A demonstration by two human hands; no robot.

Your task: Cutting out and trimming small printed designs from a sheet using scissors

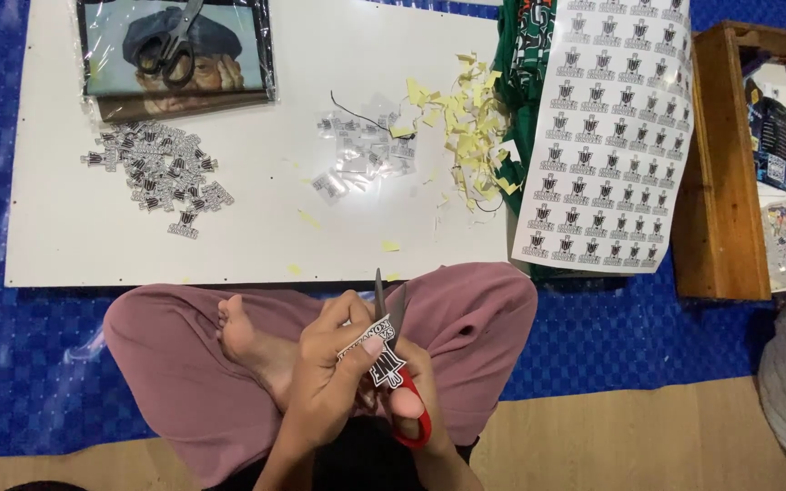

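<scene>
I sit cross-legged in front of a low white board (256, 227). My left hand (334, 359) pinches a small black-and-white sticker strip (377, 350) over my lap. My right hand (425, 395), mostly hidden behind the left one, grips red-handled scissors (399, 364), whose blades point up toward the board and stand slightly apart around the sticker's edge.
A pile of cut-out stickers (158, 173) lies on the board's left. Small clear bags (361, 155) and yellow paper scraps (466, 127) lie at its middle and right. A printed sticker sheet (607, 136) hangs over green cloth. Black scissors (172, 41) rest on a bagged picture. A wooden tray (716, 173) stands to the right.
</scene>
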